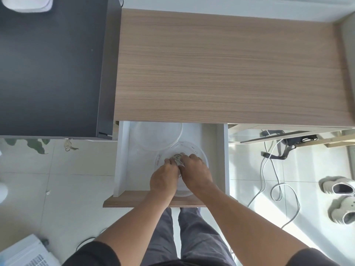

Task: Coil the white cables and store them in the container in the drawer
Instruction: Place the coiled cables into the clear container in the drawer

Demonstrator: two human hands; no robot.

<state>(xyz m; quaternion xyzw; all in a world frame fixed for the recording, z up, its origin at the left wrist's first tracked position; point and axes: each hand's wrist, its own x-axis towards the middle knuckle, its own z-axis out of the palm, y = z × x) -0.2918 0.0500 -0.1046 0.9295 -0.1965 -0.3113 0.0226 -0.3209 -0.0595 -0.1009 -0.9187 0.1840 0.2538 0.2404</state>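
Since both hands are already down inside the container (199, 150) in the open drawer (123, 160), the task looks well along: a coiled bundle of cable (178, 158) sits in the clear round tub, and the storing step seems to be in hand. Whether more white cables remain to be coiled I cannot say for sure; two pale cords (276, 187) trail loose on the floor at about 3 o'clock from the drawer, and they may or may not belong to the job.

In the head view, the left hand (164, 177) lies at 8 o'clock of the coil, fingers curled and closed onto the bundle. The right hand (194, 169) sits at 4 o'clock of it, fingers bent over and gripping the same bundle; the two hands touch each other over the tub. A clear lid (157, 135) lies at 11 o'clock of the container, partly under the desk (221, 70).
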